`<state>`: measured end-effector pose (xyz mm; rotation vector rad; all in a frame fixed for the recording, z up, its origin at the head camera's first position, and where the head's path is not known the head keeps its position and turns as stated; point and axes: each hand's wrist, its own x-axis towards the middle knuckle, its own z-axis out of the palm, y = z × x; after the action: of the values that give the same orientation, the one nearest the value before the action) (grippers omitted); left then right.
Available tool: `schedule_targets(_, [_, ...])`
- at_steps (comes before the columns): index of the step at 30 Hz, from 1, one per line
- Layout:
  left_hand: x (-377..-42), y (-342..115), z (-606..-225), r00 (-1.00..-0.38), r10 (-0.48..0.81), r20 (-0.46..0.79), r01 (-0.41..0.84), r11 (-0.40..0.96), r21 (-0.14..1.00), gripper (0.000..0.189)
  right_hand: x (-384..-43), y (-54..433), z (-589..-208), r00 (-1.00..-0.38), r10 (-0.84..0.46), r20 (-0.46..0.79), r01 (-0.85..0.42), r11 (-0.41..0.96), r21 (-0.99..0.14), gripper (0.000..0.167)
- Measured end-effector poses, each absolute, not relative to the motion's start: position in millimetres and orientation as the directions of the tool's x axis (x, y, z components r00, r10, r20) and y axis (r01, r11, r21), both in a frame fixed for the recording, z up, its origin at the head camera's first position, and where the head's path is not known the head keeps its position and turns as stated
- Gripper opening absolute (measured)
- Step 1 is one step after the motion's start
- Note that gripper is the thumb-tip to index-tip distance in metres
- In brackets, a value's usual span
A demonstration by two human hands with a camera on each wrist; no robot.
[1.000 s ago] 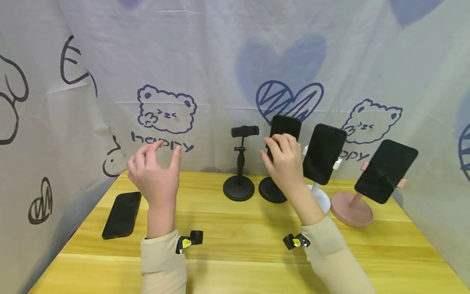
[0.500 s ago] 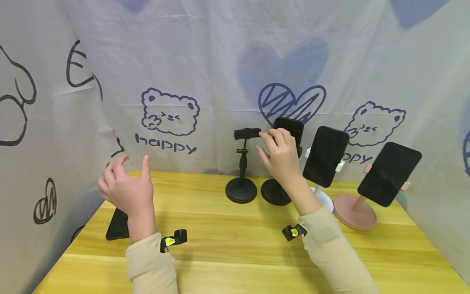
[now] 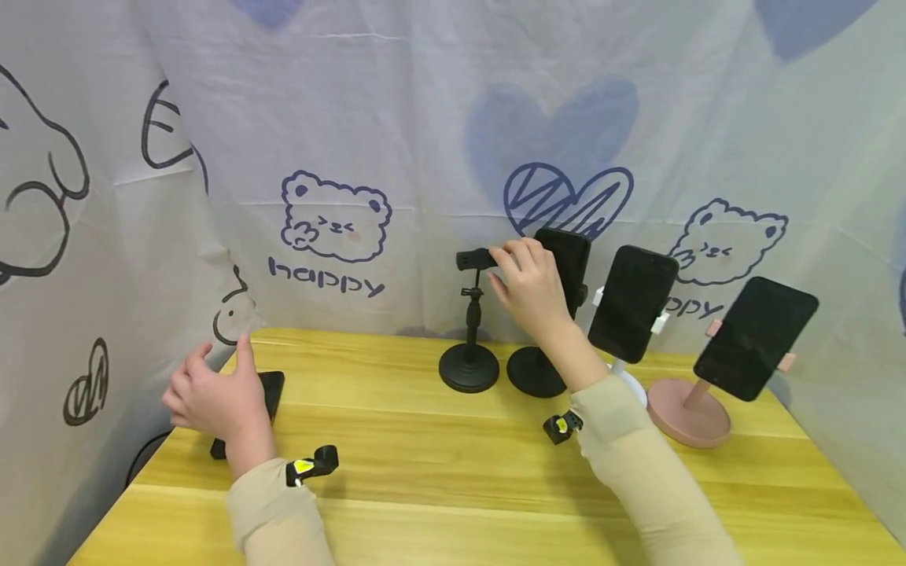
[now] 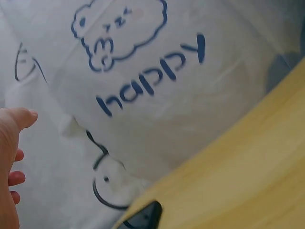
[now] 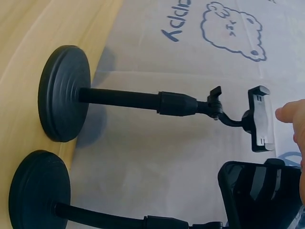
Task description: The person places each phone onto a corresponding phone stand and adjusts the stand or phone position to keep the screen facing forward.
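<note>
Over the left side of the table, my left hand [image 3: 218, 397] hovers above a black smartphone [image 3: 274, 390], thumb and fingers spread apart. The hand partly hides that phone, and only the phone's corner shows in the left wrist view. My right hand [image 3: 534, 289] is by the top of a black phone stand [image 3: 472, 318], overlapping the right end of its holder in the head view. From the right wrist, a gap shows between a fingertip [image 5: 285, 113] and the vacant holder [image 5: 259, 121]. Neither hand holds anything.
Right of the vacant stand, a second black stand [image 3: 535, 372] carries a phone [image 3: 573, 259], partly behind my right hand. Farther right are phones on a white stand [image 3: 632, 385] and a pink stand [image 3: 688, 413]. A printed cloth [image 3: 425, 118] hangs behind the wooden table [image 3: 410, 472].
My left hand has moved left and down from over the table to above the lying phone. The right hand has shifted slightly left and up, toward the vacant stand's holder.
</note>
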<state>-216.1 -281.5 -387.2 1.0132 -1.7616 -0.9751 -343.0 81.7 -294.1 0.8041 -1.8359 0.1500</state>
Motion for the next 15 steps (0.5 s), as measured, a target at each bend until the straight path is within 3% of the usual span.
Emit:
schedule_targets(8, [-221.1,-293.7,-417.7,-0.414,-0.903,0.116,-0.392,0.292,0.873,0.076,-355.6,75.4,-296.5,-0.156,-0.515,0.843,-0.550,0.754,0.359,0.031])
schedule_targets(15, [-226.8,-297.4,-433.1,-0.464,-0.885,0.032,-0.489,0.286,0.824,0.078,-360.6,71.9,-296.4,-0.199,-0.520,0.831,-0.460,0.798,0.389,0.026])
